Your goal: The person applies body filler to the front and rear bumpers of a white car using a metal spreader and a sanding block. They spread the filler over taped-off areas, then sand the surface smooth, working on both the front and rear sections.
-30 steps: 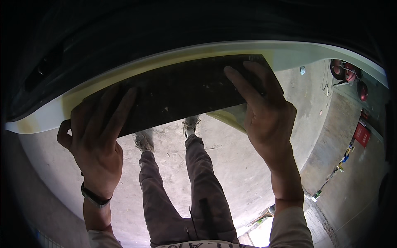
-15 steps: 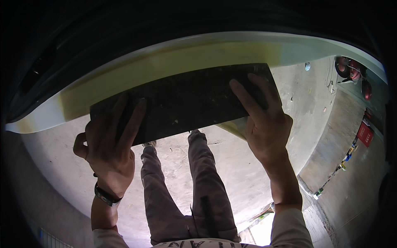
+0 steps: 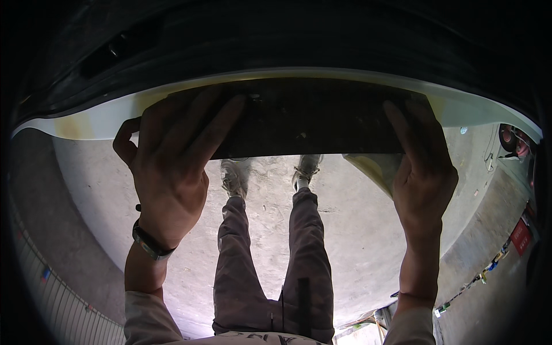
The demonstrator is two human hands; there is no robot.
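Note:
A dark, wide rectangular sheet (image 3: 310,123) spans between my hands, against the curved edge of a pale body panel (image 3: 109,112) with yellowish patches. My left hand (image 3: 169,164) grips its left end, fingers spread over the upper face and the little finger sticking out to the side; the thumb is hidden. At the other end my right hand (image 3: 425,178) holds on, fingers laid along the surface, thumb mostly out of sight underneath. Beside the right hand, a pale yellowish flap (image 3: 372,171) hangs below the sheet's near edge. The sheet's underside cannot be seen.
Dark structure (image 3: 276,40) arches over the top of the view. My feet (image 3: 306,171) stand on the concrete floor (image 3: 264,241). Red equipment (image 3: 512,141) with a cable is at the far right, near a red sign-like panel (image 3: 520,237). Slatted grating (image 3: 63,293) shows at lower left.
The sheet now looks more level, and its far edge covers more of the yellowish panel. Both hands appear further right, still at its ends. My shoes have come into fuller view.

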